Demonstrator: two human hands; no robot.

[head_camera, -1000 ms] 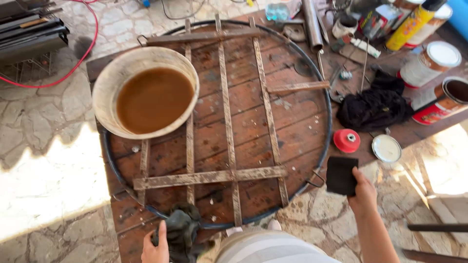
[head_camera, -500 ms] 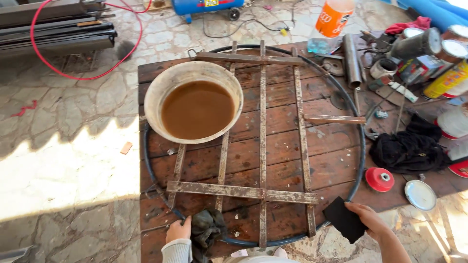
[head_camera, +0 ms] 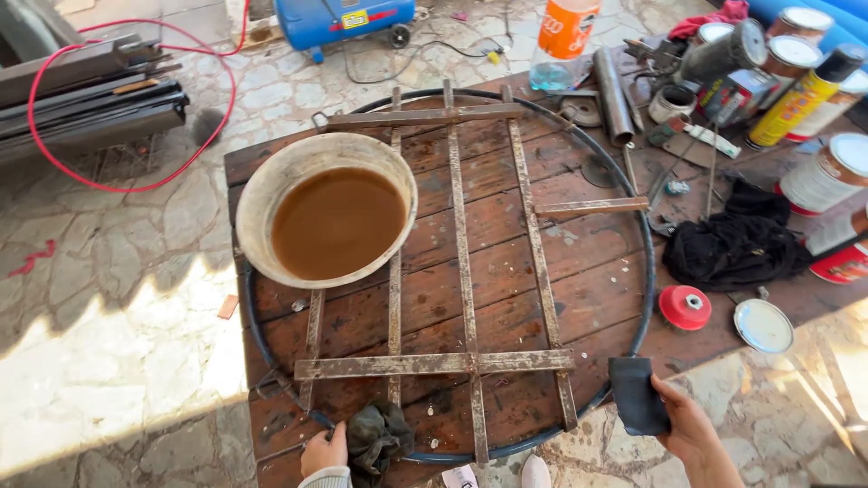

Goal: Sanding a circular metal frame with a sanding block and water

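The left hand (head_camera: 324, 450) wore a pale knitted cuff at the wrist; the right hand (head_camera: 689, 425) and forearm were bare.

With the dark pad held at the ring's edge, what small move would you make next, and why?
Probably bring the pad in the right hand left onto the nearest rusty bar. The pad hangs just outside the ring, off the metal, while the left hand already rests by the rag, steadying the frame.

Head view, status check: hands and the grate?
Left hand on dark rag. Right hand grips black pad at round metal grate rim. Basin sits on grate.
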